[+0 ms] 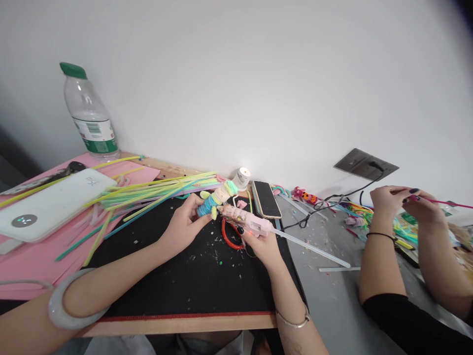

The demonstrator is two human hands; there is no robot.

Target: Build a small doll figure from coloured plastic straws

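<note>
My left hand [187, 220] is closed around a small pipe-cleaner figure [218, 198] with a blue body, a cream band and a green top. Yellow bits stick out at its sides. A pale pink glue gun [254, 223] lies in the grip of my right hand [263, 244], its glue-crusted nozzle right beside the figure; whether they touch I cannot tell. From the gun's rear end a long clear glue stick [314, 248] slants down to the right. Orange-red scissor handles [228, 237] show on the black mat [177, 291], partly hidden behind my right hand.
Pipe cleaners [158, 195] lie bundled on pink paper [22, 281] beside a white power bank [55, 203]. A bottle [90, 116], a white cup [243, 178] and a phone [266, 198] stand or lie near the wall. At right, a co-worker's hands [406, 202] hold a magenta strand near a wall socket [365, 164].
</note>
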